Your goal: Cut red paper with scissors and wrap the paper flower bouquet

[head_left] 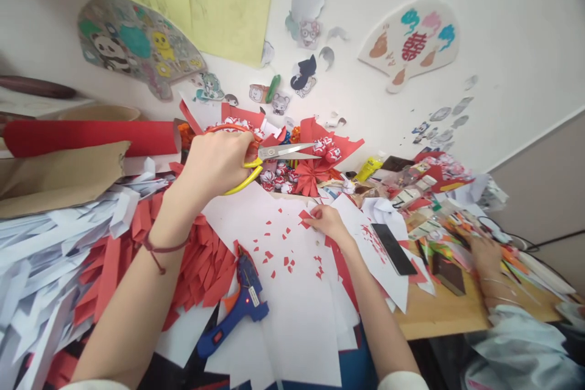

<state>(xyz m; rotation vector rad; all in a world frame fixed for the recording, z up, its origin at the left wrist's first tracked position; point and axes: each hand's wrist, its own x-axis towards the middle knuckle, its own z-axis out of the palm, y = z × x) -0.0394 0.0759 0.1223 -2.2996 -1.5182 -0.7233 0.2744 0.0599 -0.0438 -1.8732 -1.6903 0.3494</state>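
Observation:
Scissors with yellow and orange handles are in my left hand, raised above the back of the table; their blades are parted and point right. Lower down, my right hand pinches a small red paper piece over white paper sheets. Tiny red paper scraps are scattered on the sheets between my arms. A blue hot glue gun with a lit red light lies at the left of the sheets, apart from both hands.
Folded red strips and white strips are heaped on the left, beneath a red roll. Red-and-white paper balls stand at the back. A black phone lies right; beyond it is another person's hand.

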